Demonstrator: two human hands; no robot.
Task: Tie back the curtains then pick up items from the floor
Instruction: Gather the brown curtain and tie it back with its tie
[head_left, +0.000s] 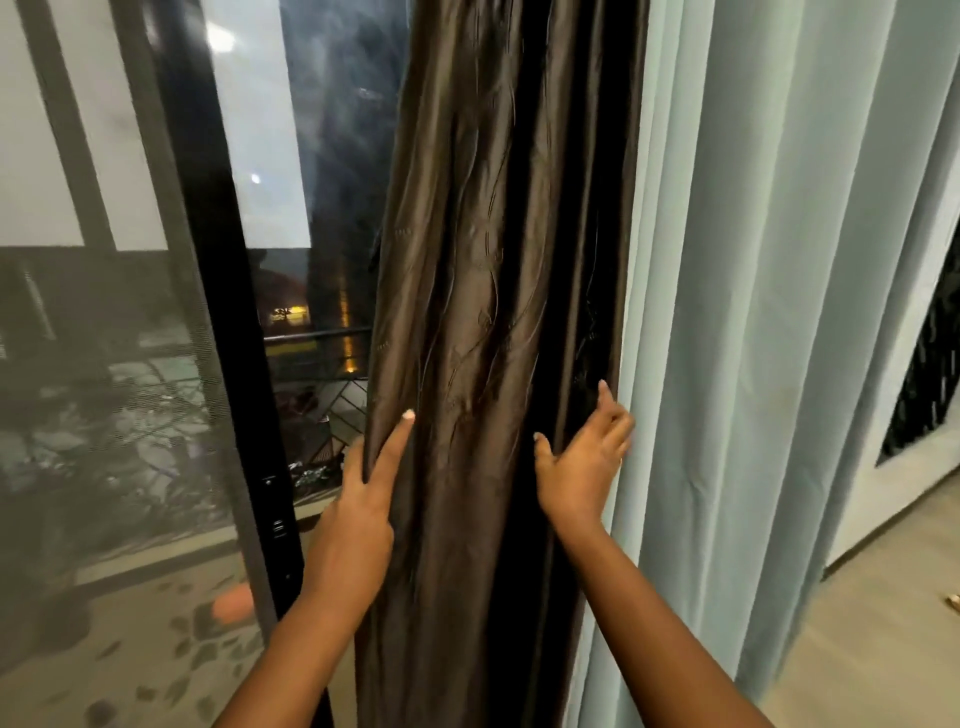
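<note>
Brown satin curtain (483, 322) is being gathered: the left hand (363, 499) pinches its left edge, index finger straight, while the right hand (584, 462) curls round the right edge. No tie-back is visible, so next I judge they must bunch it tighter and find one.

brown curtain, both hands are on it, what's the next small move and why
Probably draw the two hands toward each other to squeeze the brown curtain into a tighter bundle. The left hand holds its left edge and the right hand holds its right edge beside the pale curtain, and no tie is visible around it yet.
</note>
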